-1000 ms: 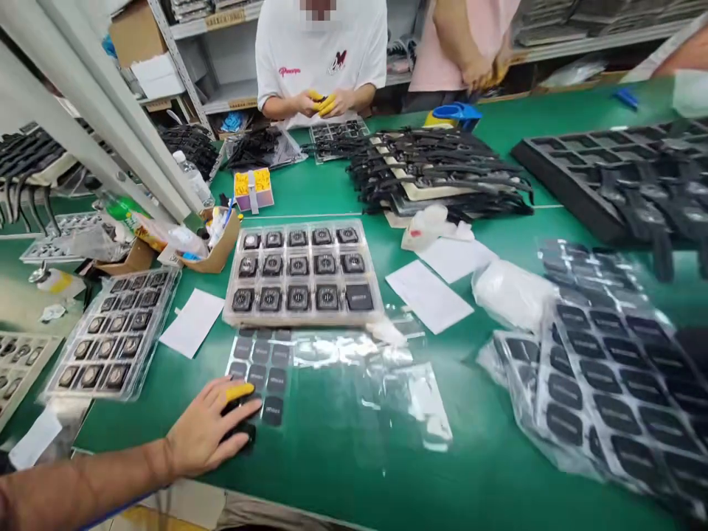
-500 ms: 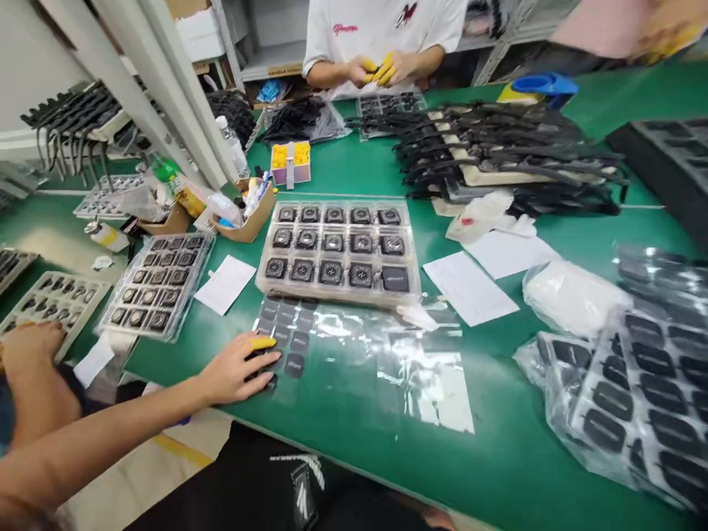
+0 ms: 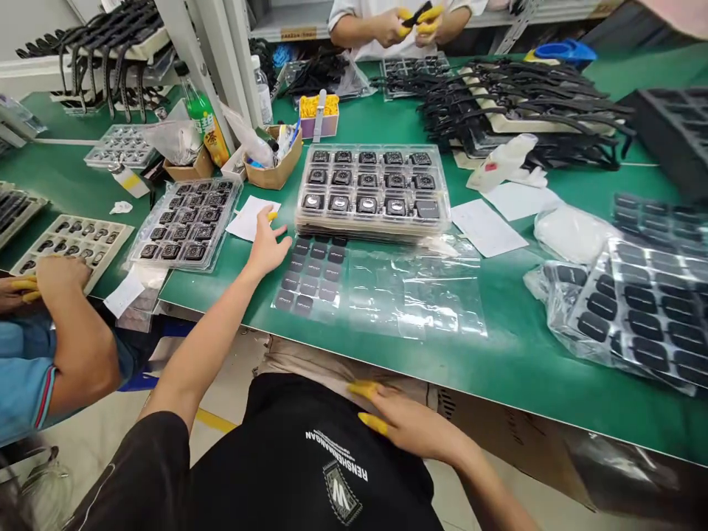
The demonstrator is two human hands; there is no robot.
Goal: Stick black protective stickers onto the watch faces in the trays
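My left hand hovers over or rests at the table's left part, fingers spread, one in a yellow finger cot. It holds nothing that I can see. It lies between a white paper slip and a sheet of dark square stickers. Just beyond is a stack of clear trays holding black square watch cases in rows. My right hand, with yellow finger cots, lies low at my lap against my black shirt. Its fingers are stretched out and apart.
Clear film lies right of the stickers. Bagged sticker sheets are at right, black watch straps behind. Another watch tray stands left. A co-worker's arm is at left; another person's hands work opposite.
My left hand has lifted from the sticker sheet and moved forward to beside the paper slip. My right hand has come into view at my lap. The camera view has shifted.
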